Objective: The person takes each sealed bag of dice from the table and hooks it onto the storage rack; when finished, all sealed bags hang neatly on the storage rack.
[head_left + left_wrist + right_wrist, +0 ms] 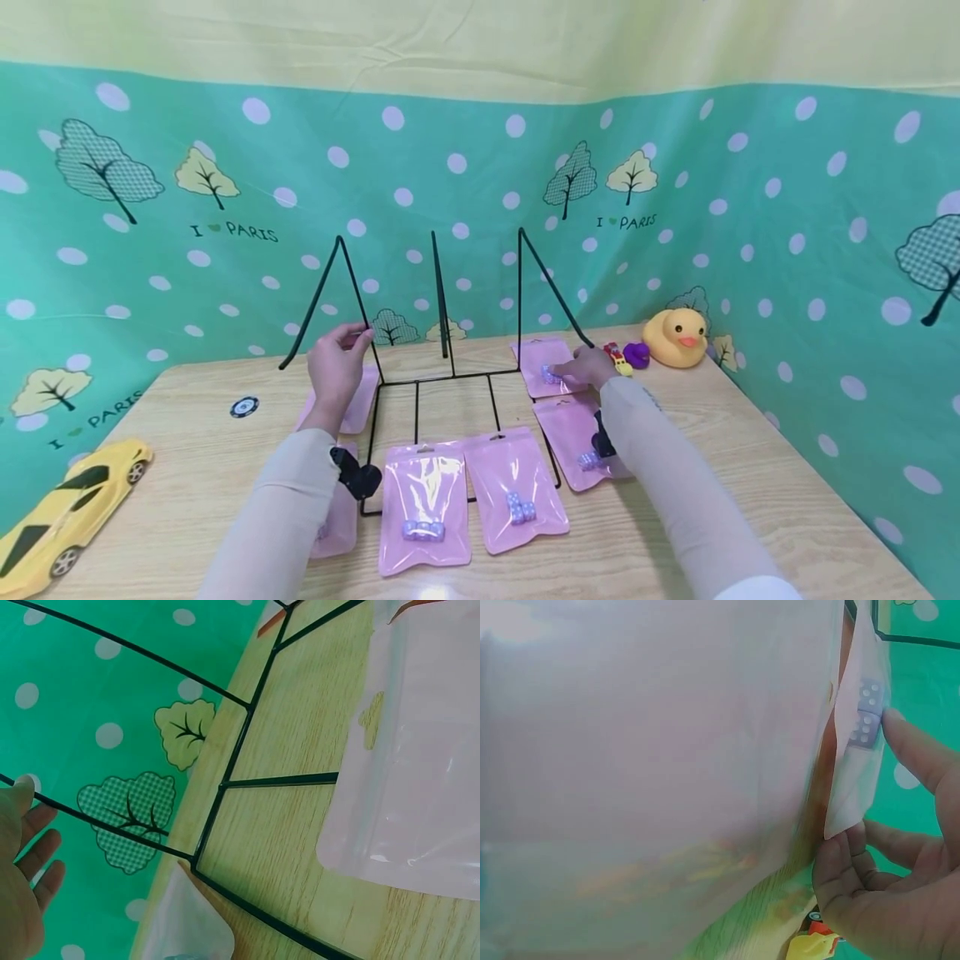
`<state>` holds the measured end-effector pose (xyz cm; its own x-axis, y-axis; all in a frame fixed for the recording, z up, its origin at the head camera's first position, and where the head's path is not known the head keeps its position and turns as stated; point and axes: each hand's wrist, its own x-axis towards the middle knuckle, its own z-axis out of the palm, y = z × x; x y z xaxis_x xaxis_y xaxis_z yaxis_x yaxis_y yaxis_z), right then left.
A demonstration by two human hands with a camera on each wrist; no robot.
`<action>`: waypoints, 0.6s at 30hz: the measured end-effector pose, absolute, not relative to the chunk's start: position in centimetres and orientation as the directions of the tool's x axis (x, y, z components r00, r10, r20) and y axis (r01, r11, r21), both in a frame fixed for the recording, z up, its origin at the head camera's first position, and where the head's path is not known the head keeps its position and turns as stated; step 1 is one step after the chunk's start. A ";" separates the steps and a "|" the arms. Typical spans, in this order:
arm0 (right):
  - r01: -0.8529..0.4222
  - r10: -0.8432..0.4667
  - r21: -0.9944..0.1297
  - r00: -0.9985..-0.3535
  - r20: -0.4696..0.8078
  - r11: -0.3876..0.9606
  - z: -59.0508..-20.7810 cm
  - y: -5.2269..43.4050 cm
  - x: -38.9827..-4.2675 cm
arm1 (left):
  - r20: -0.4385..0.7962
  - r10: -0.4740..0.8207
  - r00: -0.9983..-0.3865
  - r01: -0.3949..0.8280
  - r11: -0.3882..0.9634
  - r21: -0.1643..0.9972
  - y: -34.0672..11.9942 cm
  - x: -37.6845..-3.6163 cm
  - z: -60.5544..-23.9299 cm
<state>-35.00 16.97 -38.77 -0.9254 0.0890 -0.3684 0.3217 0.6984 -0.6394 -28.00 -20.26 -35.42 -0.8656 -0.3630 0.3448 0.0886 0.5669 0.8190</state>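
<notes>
A black wire rack (pixel 417 382) stands on the table, its bent prongs rising at the back. My left hand (pixel 335 367) pinches the left upright, the thumb against the wire in the left wrist view. At the back right, my right hand (pixel 588 367) holds the edge of a pink pouch (pixel 536 360) with dice (pixel 866 727) in it. One fingertip touches the pouch beside the dice, while other fingers curl at its corner. Two pink pouches with dice, a left one (pixel 405 487) and a right one (pixel 498 467), lie across the rack's front. Another pouch (pixel 566 425) lies under my right wrist.
More pink pouches (pixel 341 508) lie left of the rack, partly behind my left arm. A yellow toy car (pixel 82 500) and a poker chip (pixel 244 407) are at the left. A yellow duck (pixel 671 337), a purple toy (pixel 637 356) and a small red-and-yellow toy (pixel 618 358) stand back right.
</notes>
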 end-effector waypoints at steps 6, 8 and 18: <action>0.337 0.121 -0.691 -0.932 -0.342 0.640 -38.4 16.7 -34.5 | 0.343 -0.366 -0.865 0.081 0.574 0.815 -20.2 -28.0 -35.6; 0.343 0.131 -0.709 -0.932 -0.336 0.616 -38.3 16.7 -34.4 | 0.339 -0.366 -0.867 0.076 0.574 0.815 -20.2 -28.0 -35.6; 0.327 0.157 -0.721 -0.943 -0.293 0.611 -38.5 16.7 -34.7 | 0.331 -0.365 -0.870 0.076 0.565 0.822 -20.2 -27.9 -35.5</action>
